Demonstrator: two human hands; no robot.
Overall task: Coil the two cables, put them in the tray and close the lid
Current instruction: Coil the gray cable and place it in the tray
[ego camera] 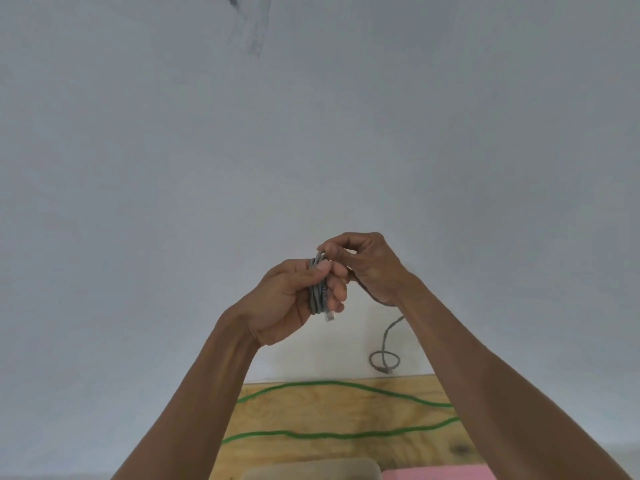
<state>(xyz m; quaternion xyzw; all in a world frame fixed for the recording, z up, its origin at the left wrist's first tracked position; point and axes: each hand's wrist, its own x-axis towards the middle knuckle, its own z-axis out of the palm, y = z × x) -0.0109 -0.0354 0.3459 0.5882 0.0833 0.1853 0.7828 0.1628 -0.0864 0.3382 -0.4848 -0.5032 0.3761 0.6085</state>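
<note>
Holding the wound loops of the grey cable (318, 289) bunched in a curled grip, the left hand (291, 299) kept them from springing apart, likely so the right hand (367, 265) could pinch and lay the next turn on top. Both forearms were raised before the wall. A green cable (329, 435) lay uncoiled on the wooden table (346, 414).

A: What's in the hands?
B: The left hand (294, 299) grips a bundle of grey cable (318, 289) loops, one plug poking out below. The right hand (363, 265) pinches the bundle's top; the cable's tail hangs from it, ending in a small loop.
A: Below them?
B: A green cable (329, 435) lies across a wooden table (346, 414). A beige tray (311, 469) and something pink (433, 472) sit at the bottom edge.
</note>
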